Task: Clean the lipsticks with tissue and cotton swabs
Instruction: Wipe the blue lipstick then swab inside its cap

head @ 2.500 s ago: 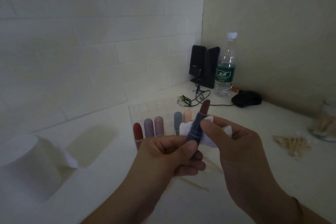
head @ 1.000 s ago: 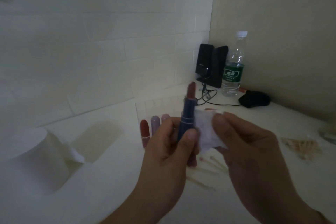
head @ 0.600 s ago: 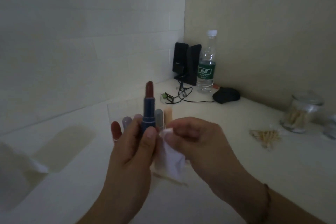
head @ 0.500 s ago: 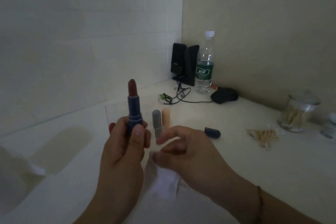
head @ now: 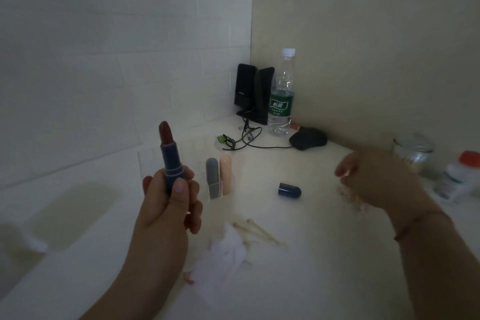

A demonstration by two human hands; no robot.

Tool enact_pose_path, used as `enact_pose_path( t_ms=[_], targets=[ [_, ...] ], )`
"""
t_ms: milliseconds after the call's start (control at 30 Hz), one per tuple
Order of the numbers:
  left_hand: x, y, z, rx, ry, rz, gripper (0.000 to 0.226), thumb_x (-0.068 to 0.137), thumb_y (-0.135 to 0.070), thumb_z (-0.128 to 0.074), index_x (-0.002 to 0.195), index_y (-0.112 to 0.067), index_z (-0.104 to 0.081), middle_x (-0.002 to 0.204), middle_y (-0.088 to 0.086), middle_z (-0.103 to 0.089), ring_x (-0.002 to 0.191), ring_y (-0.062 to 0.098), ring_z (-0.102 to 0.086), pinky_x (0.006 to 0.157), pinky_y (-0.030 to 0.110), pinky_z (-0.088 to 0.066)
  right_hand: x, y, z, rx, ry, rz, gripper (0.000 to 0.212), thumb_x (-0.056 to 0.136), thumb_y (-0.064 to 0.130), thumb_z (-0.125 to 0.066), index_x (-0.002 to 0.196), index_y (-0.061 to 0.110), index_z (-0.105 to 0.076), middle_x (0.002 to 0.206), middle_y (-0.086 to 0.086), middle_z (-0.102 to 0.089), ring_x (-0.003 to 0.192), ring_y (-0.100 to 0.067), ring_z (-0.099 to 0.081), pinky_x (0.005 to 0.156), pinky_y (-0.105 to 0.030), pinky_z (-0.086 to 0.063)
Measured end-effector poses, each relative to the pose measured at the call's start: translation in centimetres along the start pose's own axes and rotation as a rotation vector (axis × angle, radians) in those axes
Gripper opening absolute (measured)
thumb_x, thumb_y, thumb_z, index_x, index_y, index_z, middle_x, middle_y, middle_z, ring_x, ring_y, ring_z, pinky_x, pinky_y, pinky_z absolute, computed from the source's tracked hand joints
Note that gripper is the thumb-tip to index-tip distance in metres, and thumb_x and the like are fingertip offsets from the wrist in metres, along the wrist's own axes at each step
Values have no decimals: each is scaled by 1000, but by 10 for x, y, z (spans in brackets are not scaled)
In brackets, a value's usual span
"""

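Note:
My left hand (head: pixel 168 205) is shut around a dark blue lipstick (head: pixel 170 161), held upright with its red-brown bullet extended. My right hand (head: pixel 376 179) is out to the right, blurred, fingers loosely apart with nothing seen in them, just above a pile of loose cotton swabs (head: pixel 350 197). A crumpled white tissue (head: pixel 226 249) lies on the table below my left hand, with a few used swabs (head: pixel 259 231) beside it. The lipstick's blue cap (head: pixel 289 189) lies on its side mid-table.
A grey lipstick (head: pixel 211 176) and a peach lipstick (head: pixel 225 174) stand in a clear holder. A glass swab jar (head: pixel 413 150) and a red-capped bottle (head: pixel 462 176) are at the right; a water bottle (head: pixel 281 96), speakers (head: pixel 252 91) and a mouse (head: pixel 307 140) fill the corner.
My right hand let the tissue drop onto the table and swung right to the swab pile. My left hand kept the lipstick upright; the view shifted right.

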State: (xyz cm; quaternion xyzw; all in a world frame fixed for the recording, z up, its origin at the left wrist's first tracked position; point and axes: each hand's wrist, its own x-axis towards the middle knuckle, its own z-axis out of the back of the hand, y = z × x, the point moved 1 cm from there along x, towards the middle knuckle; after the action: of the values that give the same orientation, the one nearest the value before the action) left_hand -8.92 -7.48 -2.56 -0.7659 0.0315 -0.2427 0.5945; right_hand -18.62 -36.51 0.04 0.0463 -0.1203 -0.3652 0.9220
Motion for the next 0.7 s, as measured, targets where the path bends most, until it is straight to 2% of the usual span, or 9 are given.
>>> enact_pose_path(
  t_ms=[33,67,133,267,367,433,533,633,700],
  targets=[
    [0,0,1,-4,-3,15,19,102,-16,-39,106,-7,-55,81,9,-47,59,17,-44,52,27,-38,7,-14,-2,-52,-10,-28,10,87,32,-60,87,29,-70,110,-5,-64,106,-25,-59,86,-30,-46],
    [0,0,1,1,-6,19,19,102,-15,-38,105,-8,-56,81,9,-47,59,17,-44,53,27,-38,11,-25,-1,-106,4,-68,24,90,38,-57,94,20,-72,110,-10,-64,106,-27,-59,84,-30,-45],
    [0,-3,0,2,-11,12,14,99,-20,-47,103,-10,-57,79,7,-48,59,17,-44,54,29,-37,15,-41,0,-42,48,-198,42,85,50,-62,87,9,-71,99,-14,-65,98,-28,-62,78,-30,-44],
    [-1,-5,1,11,7,9,22,91,-29,-49,101,-12,-58,75,4,-49,58,18,-43,55,31,-36,23,-57,-10,69,73,-291,52,73,54,-72,77,3,-67,84,-14,-64,78,-26,-60,68,-26,-41],
    [-2,-6,1,18,31,9,30,84,-32,-44,100,-11,-58,72,3,-48,59,21,-40,56,33,-34,28,-54,-22,39,108,-256,57,72,61,-69,76,4,-65,76,-11,-60,76,-25,-59,68,-24,-41],
    [-1,-7,1,24,30,5,31,83,-32,-43,99,-11,-58,72,3,-48,59,21,-40,56,33,-33,31,-53,-26,21,121,-248,58,70,64,-66,77,7,-66,75,-9,-55,73,-23,-53,70,-27,-45],
    [-1,-8,1,35,35,2,31,83,-33,-43,99,-12,-58,71,2,-49,59,21,-40,57,33,-34,27,-45,-24,-22,113,-230,48,68,60,-62,66,13,-52,75,-8,-53,75,-25,-53,76,-35,-51],
    [-2,-10,1,28,48,2,30,84,-32,-44,100,-11,-58,72,3,-49,59,21,-40,56,32,-34,23,-38,-19,-36,99,-221,44,77,52,-63,68,12,-48,74,-5,-45,83,-27,-56,77,-34,-49],
    [-2,-9,1,22,46,0,20,94,-26,-48,100,-10,-58,73,5,-49,59,21,-40,56,32,-34,23,-38,-18,6,117,-226,42,80,45,-62,63,8,-51,70,-5,-48,82,-27,-58,73,-32,-47]
  ],
)
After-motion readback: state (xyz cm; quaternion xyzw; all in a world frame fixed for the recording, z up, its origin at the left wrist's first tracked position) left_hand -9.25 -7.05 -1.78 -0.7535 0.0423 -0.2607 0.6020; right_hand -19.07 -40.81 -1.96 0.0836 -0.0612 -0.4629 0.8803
